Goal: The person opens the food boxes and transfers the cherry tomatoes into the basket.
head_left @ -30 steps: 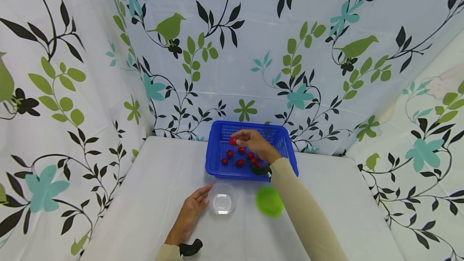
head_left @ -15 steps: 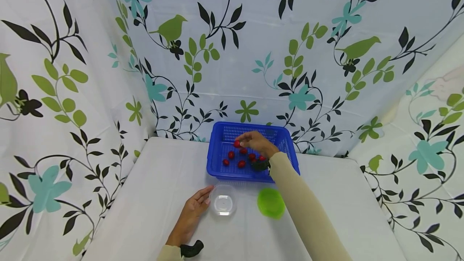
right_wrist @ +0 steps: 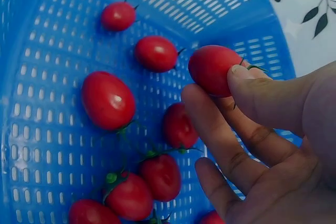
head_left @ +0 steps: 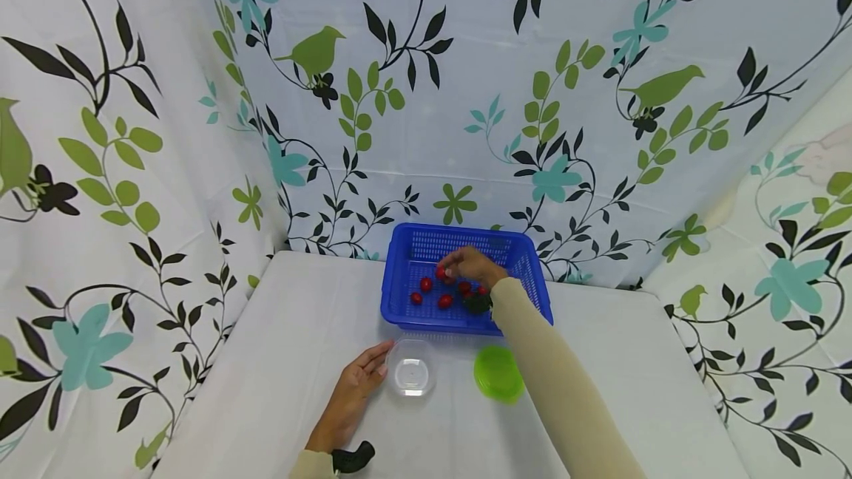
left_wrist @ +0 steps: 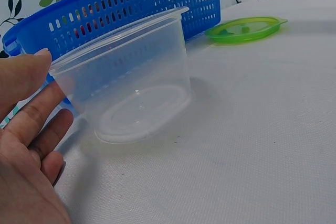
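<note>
My right hand [right_wrist: 268, 145] pinches a red cherry tomato [right_wrist: 212, 69] between thumb and fingers, inside the blue basket [head_left: 393, 301]. Below and beside it lie several more red tomatoes [right_wrist: 107, 100], some with green stems. The left hand [head_left: 356, 386] rests on the white table at the left side of a clear plastic container [head_left: 410, 368]. Seen from the left wrist, its thumb and fingertips touch that container [left_wrist: 136, 98] near the rim, with the fingers loosely extended. Nothing shows inside the container.
A green lid [head_left: 499, 374] lies flat on the white table [head_left: 319, 301], right of the container and in front of the basket. A patterned cloth [head_left: 492, 94] hangs behind and at both sides.
My right hand, with the tomato in its fingers, has shifted slightly right and lower over the basket. The left hand and the container keep their places.
</note>
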`<state>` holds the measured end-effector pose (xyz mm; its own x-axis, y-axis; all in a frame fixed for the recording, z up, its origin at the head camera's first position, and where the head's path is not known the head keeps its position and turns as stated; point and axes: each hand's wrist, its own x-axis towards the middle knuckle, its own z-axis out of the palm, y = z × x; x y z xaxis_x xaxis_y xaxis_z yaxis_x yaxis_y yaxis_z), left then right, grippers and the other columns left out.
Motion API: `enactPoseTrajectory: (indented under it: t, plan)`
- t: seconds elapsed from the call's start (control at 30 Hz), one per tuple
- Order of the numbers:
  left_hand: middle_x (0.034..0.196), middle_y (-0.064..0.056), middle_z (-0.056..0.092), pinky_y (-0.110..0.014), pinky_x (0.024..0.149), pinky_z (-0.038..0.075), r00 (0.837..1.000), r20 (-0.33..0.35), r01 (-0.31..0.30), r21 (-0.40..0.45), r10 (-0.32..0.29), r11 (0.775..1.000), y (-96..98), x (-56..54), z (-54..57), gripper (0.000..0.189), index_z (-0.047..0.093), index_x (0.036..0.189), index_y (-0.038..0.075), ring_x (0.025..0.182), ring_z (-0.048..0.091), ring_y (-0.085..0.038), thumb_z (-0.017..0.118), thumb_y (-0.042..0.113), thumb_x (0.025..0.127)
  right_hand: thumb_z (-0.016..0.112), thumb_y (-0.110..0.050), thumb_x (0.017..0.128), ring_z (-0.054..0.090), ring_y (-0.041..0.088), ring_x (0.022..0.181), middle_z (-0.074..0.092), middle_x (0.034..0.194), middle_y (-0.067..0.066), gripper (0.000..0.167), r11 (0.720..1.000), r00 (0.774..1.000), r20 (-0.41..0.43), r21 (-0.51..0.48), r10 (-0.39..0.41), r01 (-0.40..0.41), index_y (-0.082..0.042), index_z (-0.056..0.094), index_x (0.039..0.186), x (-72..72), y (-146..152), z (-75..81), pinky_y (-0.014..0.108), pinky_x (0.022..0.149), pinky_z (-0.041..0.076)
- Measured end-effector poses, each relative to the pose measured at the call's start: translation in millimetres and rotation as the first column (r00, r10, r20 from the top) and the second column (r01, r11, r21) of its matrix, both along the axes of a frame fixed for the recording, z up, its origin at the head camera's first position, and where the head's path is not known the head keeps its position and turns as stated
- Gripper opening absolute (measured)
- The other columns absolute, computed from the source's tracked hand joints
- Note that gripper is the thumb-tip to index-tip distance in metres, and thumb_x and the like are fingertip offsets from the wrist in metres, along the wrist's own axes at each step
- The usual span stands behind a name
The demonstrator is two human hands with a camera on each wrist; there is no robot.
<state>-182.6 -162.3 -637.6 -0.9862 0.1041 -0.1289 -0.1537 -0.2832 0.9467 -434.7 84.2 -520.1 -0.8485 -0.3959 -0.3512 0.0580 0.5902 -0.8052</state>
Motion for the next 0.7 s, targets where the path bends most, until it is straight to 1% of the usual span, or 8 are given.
enactPoseTrajectory:
  t: [0.13, 0.27, 0.37, 0.6, 0.7]
  plan:
    - [0.165, -0.012, 0.048, -0.011, 0.111, 0.043, 1.0, 0.008, 0.0, -0.006, 0.0, 1.0, 0.1, -0.4, -1.2, 0.049, 0.048, 0.158, 0.009, 0.159, 0.036, -0.027, 0.056, 0.007, 0.109, 0.064, -0.001, 0.102, 0.073, 0.028, 0.116, 0.077, 0.122, 0.011, 0.028, 1.0, 1.0, 0.01, 0.03, 0.0, 0.0, -0.008, 0.076, 0.127, 0.0, -2, -2.8, 0.055, 0.121, 0.044]
    - [0.165, -0.01, 0.049, -0.011, 0.112, 0.042, 1.0, 0.011, 0.0, -0.011, 0.0, 1.0, -0.1, -0.9, -2.1, 0.049, 0.048, 0.158, 0.01, 0.158, 0.038, -0.024, 0.057, 0.008, 0.109, 0.062, 0.0, 0.103, 0.075, 0.028, 0.112, 0.077, 0.121, 0.013, 0.027, 0.999, 1.0, 0.019, 0.044, 0.001, -0.002, -0.004, 0.075, 0.126, 0.7, -4, -4.1, 0.053, 0.117, 0.049]
    - [0.165, -0.011, 0.049, -0.011, 0.112, 0.042, 1.0, 0.007, 0.001, -0.007, -0.001, 1.0, -0.7, -1.1, -2.5, 0.049, 0.048, 0.158, 0.01, 0.159, 0.037, -0.025, 0.057, 0.008, 0.109, 0.062, 0.001, 0.102, 0.076, 0.029, 0.11, 0.077, 0.12, 0.014, 0.026, 0.998, 1.0, 0.019, 0.06, 0.002, -0.003, -0.002, 0.076, 0.124, 0.5, -5, -6.1, 0.052, 0.114, 0.052]
    - [0.166, -0.012, 0.048, -0.011, 0.112, 0.043, 1.0, 0.007, 0.008, -0.003, -0.008, 1.0, -1.9, -1.3, -2.8, 0.05, 0.047, 0.158, 0.01, 0.159, 0.036, -0.028, 0.058, 0.009, 0.109, 0.066, 0.003, 0.1, 0.079, 0.029, 0.107, 0.078, 0.121, 0.015, 0.025, 0.992, 1.0, 0.028, 0.123, -0.004, 0.0, -0.002, 0.077, 0.122, -6.3, -9, -15.8, 0.049, 0.114, 0.053]
    - [0.166, -0.012, 0.048, -0.011, 0.112, 0.043, 1.0, 0.008, 0.005, -0.006, -0.005, 1.0, -1.9, -1.2, -2.5, 0.05, 0.047, 0.158, 0.01, 0.158, 0.038, -0.026, 0.058, 0.009, 0.109, 0.067, 0.003, 0.1, 0.079, 0.028, 0.106, 0.078, 0.122, 0.014, 0.024, 0.986, 0.999, 0.032, 0.168, -0.011, 0.005, -0.004, 0.079, 0.119, -10.2, -10, -20.1, 0.049, 0.115, 0.052]
